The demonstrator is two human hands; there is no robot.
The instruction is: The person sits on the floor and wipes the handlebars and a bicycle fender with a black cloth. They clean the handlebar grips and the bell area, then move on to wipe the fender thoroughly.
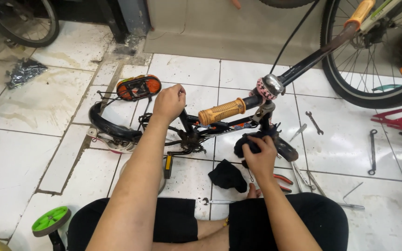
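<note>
A small bicycle (196, 132) lies on its side on the tiled floor (38, 107), in front of a seated person. The left hand (169, 102) is clenched on the frame near the seat tube, steadying it. The right hand (259, 151) presses a dark rag (246, 145) against the front wheel (284, 148) and fork area, its grip closed on the cloth.

Hazards noted:

- The chainring (190, 142) sits just below the left hand, teeth exposed. A slip downward would likely bring knuckles or forearm onto it.
- The rag is worked close to the wheel. If the wheel turns, loose cloth could be drawn in and pull the fingers after it.
- The bicycle rests on handlebar (222, 111), pedal (168, 166) and rear tyre only. Heavy pressure from the right hand could roll it, with the left hand alone resisting.
- Wrenches (313, 122), pliers (282, 179) and other loose tools lie scattered beside the right knee and could be knelt on or kicked away.
- A second cloth (227, 175) lies between the knees, near the crank; it could snag if the crank turns.
- A larger bicycle wheel (373, 60) stands close behind the handlebar, crowding the area.
</note>
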